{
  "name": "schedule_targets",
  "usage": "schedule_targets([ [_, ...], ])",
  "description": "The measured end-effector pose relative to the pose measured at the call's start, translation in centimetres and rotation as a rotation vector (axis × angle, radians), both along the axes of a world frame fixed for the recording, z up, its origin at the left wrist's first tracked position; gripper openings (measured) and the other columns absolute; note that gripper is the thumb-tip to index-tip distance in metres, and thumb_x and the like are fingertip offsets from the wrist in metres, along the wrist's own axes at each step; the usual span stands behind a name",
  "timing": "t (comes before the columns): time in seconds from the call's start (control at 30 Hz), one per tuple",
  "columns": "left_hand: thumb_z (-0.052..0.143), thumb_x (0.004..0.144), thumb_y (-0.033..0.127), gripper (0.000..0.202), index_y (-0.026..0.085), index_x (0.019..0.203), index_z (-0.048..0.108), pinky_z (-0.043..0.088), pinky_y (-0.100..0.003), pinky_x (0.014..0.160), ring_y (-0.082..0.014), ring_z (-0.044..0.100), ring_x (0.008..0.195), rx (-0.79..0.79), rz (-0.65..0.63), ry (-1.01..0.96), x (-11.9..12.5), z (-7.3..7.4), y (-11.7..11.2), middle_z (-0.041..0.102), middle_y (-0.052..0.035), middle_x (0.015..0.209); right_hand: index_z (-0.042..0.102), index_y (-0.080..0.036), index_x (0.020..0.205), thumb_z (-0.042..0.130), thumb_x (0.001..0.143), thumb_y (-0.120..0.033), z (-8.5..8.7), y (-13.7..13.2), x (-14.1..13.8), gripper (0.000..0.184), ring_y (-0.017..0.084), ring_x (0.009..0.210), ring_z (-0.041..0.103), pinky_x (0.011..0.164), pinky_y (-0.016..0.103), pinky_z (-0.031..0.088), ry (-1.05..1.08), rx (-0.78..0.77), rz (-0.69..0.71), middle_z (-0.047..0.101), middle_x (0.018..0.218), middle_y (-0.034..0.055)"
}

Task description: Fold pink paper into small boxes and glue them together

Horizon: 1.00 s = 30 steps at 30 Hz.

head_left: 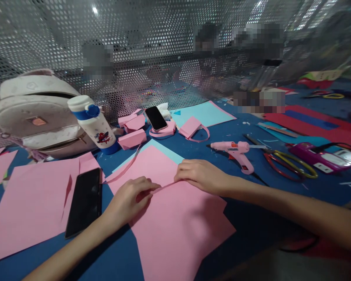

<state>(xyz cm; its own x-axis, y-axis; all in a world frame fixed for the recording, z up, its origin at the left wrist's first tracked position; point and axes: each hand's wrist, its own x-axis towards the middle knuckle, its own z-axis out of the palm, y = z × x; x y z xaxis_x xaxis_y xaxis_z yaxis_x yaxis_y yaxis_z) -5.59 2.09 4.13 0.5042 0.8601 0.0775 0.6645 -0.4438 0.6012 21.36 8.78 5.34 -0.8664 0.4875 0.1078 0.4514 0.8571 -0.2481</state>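
Observation:
A large pink paper sheet (175, 230) lies in front of me over more pink sheets and a light blue one (169, 152). My left hand (134, 195) pinches the narrow raised edge running across the pink paper, thumb and fingertips closed on it. Farther along that same edge, my right hand (199, 175) is closed with its bent fingertips on the paper, the thumb mostly hidden. A thin pink strip (127, 168) curls up beyond my left hand. Small folded pink paper boxes (132, 139) and a pink paper bag with a loop handle (190, 128) stand behind the sheets.
A black phone (86, 201) lies on pink paper at left, near a white bottle (95, 127) and a white backpack (43, 113). Another phone (156, 118) rests among the boxes. At right are a pink glue gun (234, 150), scissors (292, 166) and a purple device (321, 158).

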Motion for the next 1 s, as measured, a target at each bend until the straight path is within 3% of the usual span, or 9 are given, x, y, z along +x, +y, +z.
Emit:
schedule_targets([
  [0.1, 0.046, 0.094, 0.008, 0.039, 0.027, 0.12, 0.068, 0.047, -0.025, 0.066, -0.0146, 0.06, 0.076, 0.196, -0.104, 0.13, 0.1, -0.7, -0.5, 0.062, -0.003, 0.086, 0.073, -0.02, 0.105, 0.052, 0.098, -0.01, -0.3, -0.4, 0.1, 0.023, 0.018, 0.092, 0.058, 0.078, 0.03, 0.042, 0.008, 0.093, 0.086, 0.071, 0.099, 0.004],
  [0.2, 0.047, 0.098, 0.014, 0.034, 0.023, 0.127, 0.062, 0.046, -0.031, 0.066, -0.0184, 0.058, 0.076, 0.478, -0.144, 0.341, 0.2, -1.3, -1.5, 0.063, -0.0067, 0.093, 0.07, -0.019, 0.112, 0.054, 0.098, -0.013, -0.4, -1.1, 0.5, 0.022, 0.02, 0.096, 0.057, 0.077, 0.032, 0.041, -0.045, 0.204, 0.117, 0.07, 0.104, 0.0055],
  [0.3, 0.048, 0.097, 0.015, 0.031, 0.019, 0.126, 0.06, 0.046, -0.036, 0.073, -0.0214, 0.059, 0.083, 0.565, -0.147, 0.465, 0.0, -0.7, -2.6, 0.066, -0.009, 0.103, 0.068, -0.019, 0.115, 0.06, 0.096, -0.022, -0.1, -2.0, 1.2, 0.021, 0.022, 0.099, 0.056, 0.075, 0.034, 0.039, -0.144, 0.272, 0.055, 0.068, 0.107, 0.0079],
  [0.4, 0.046, 0.097, 0.015, 0.029, 0.017, 0.122, 0.061, 0.045, -0.035, 0.071, -0.0219, 0.058, 0.083, 0.518, -0.151, 0.505, -1.0, 0.7, -3.6, 0.066, -0.0089, 0.105, 0.071, -0.018, 0.106, 0.068, 0.092, -0.033, 0.3, -2.6, 2.1, 0.021, 0.024, 0.096, 0.056, 0.073, 0.036, 0.038, -0.214, 0.314, -0.039, 0.068, 0.104, 0.0083],
  [0.57, 0.044, 0.096, 0.013, 0.031, 0.019, 0.121, 0.06, 0.042, -0.034, 0.074, -0.0226, 0.057, 0.09, 0.449, -0.137, 0.506, -3.4, 1.7, -5.1, 0.064, -0.0087, 0.114, 0.073, -0.018, 0.093, 0.068, 0.092, -0.029, 0.5, -2.8, 2.8, 0.012, 0.025, 0.091, 0.057, 0.068, 0.034, 0.035, -0.261, 0.374, -0.165, 0.069, 0.095, 0.0064],
  [0.67, 0.045, 0.096, 0.015, 0.028, 0.023, 0.116, 0.064, 0.041, -0.033, 0.076, -0.0223, 0.056, 0.09, 0.39, -0.1, 0.524, -4.1, 2.0, -5.8, 0.063, -0.0082, 0.108, 0.072, -0.017, 0.084, 0.064, 0.095, -0.025, 0.7, -2.7, 2.2, 0.016, 0.023, 0.089, 0.058, 0.068, 0.033, 0.035, -0.273, 0.349, -0.233, 0.069, 0.09, 0.0058],
  [0.77, 0.045, 0.097, 0.02, 0.024, 0.023, 0.098, 0.069, 0.041, -0.033, 0.076, -0.0218, 0.055, 0.086, 0.311, -0.079, 0.523, -4.0, 2.7, -6.1, 0.062, -0.0071, 0.097, 0.069, -0.017, 0.083, 0.067, 0.093, -0.028, 1.1, -2.5, 1.2, 0.015, 0.024, 0.088, 0.059, 0.067, 0.032, 0.034, -0.28, 0.305, -0.308, 0.069, 0.091, 0.007],
  [0.9, 0.046, 0.097, 0.022, 0.025, 0.021, 0.089, 0.07, 0.041, -0.035, 0.077, -0.0224, 0.057, 0.086, 0.182, -0.041, 0.466, -3.5, 3.3, -5.1, 0.062, -0.0066, 0.092, 0.064, -0.019, 0.093, 0.071, 0.088, -0.031, 1.6, -1.7, 0.5, 0.016, 0.022, 0.085, 0.059, 0.063, 0.028, 0.032, -0.187, 0.053, -0.32, 0.066, 0.093, 0.0056],
  [1.0, 0.047, 0.097, 0.031, 0.031, 0.02, 0.083, 0.073, 0.041, -0.03, 0.074, -0.0198, 0.059, 0.084, 0.09, 0.038, 0.273, -3.5, 2.9, -3.6, 0.066, -0.0072, 0.092, 0.061, -0.019, 0.088, 0.07, 0.085, -0.028, 1.7, -1.0, 0.6, 0.013, 0.019, 0.078, 0.057, 0.06, 0.025, 0.029, -0.107, -0.179, -0.289, 0.063, 0.086, 0.0025],
])
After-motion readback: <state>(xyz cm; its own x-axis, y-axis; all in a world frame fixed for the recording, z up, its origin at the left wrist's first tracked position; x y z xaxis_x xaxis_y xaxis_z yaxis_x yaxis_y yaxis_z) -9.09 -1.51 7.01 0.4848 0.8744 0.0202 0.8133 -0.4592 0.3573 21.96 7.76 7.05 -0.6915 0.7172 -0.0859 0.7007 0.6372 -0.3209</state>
